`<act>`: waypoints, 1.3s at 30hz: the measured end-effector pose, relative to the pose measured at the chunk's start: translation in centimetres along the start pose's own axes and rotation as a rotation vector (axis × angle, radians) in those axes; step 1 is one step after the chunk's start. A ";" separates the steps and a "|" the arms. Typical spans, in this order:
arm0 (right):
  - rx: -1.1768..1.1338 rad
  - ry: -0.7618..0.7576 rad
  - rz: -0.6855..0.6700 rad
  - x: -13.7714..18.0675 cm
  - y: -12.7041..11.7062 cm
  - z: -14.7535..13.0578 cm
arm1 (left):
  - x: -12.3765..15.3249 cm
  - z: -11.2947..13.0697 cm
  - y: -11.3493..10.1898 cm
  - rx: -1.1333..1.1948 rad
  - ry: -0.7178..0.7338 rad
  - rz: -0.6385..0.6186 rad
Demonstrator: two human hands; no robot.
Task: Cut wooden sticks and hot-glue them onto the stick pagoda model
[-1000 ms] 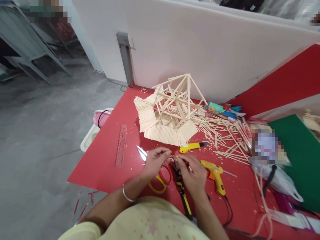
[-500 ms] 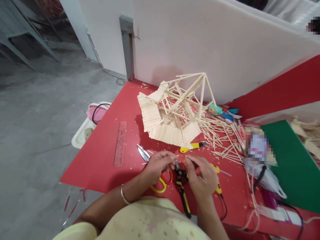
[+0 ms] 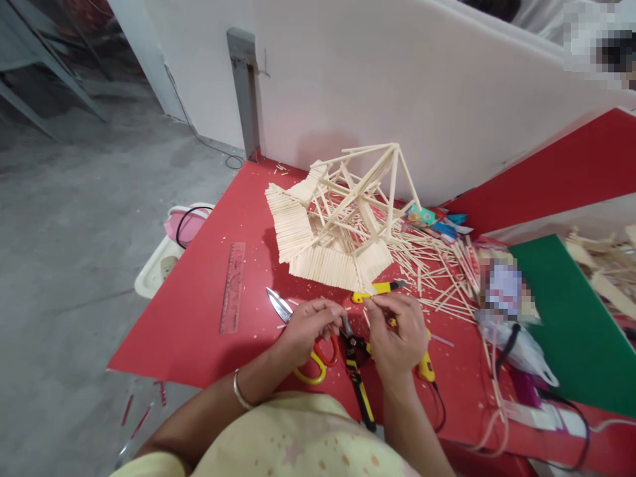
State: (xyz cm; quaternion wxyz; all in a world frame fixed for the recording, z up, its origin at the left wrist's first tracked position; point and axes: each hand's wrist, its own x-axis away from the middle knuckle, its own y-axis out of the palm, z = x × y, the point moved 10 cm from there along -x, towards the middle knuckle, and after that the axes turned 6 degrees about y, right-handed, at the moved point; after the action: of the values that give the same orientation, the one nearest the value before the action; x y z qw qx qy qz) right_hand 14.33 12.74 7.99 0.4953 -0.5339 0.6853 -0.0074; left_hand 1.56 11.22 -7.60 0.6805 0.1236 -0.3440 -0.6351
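My left hand [image 3: 307, 327] is curled with its fingertips pinched over the red table [image 3: 199, 311], above the red and yellow scissors [image 3: 303, 341]. Whether it holds anything I cannot make out. My right hand [image 3: 397, 331] is closed in a pinch on a thin wooden stick [image 3: 380, 296], just in front of the yellow utility knife [image 3: 377, 288]. Black and yellow pliers [image 3: 355, 368] lie between my hands. A yellow glue gun [image 3: 426, 364] lies partly under my right hand. Behind stands the wooden stick model [image 3: 342, 222].
A clear ruler [image 3: 232, 286] lies at the left. Loose sticks [image 3: 437, 271] are scattered at the right, with packets, a plastic bag [image 3: 521, 344] and a green board [image 3: 581, 318]. A white partition [image 3: 397, 86] stands behind. A white basin [image 3: 163, 255] sits on the floor at the table's left edge.
My right hand has risen a little toward the utility knife with the stick pinched. My left hand has stayed over the scissors. The camera has shifted slightly.
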 end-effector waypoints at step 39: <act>-0.022 0.115 -0.080 3.1 -1.5 2.6 | -0.2 -0.1 -0.6 -0.045 0.028 0.030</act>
State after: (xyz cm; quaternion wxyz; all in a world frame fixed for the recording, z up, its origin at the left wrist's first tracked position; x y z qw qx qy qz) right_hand 17.41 11.15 5.42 0.4486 -0.5650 0.6906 -0.0502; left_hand 1.19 11.31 -8.15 0.6973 0.1120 -0.3216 -0.6307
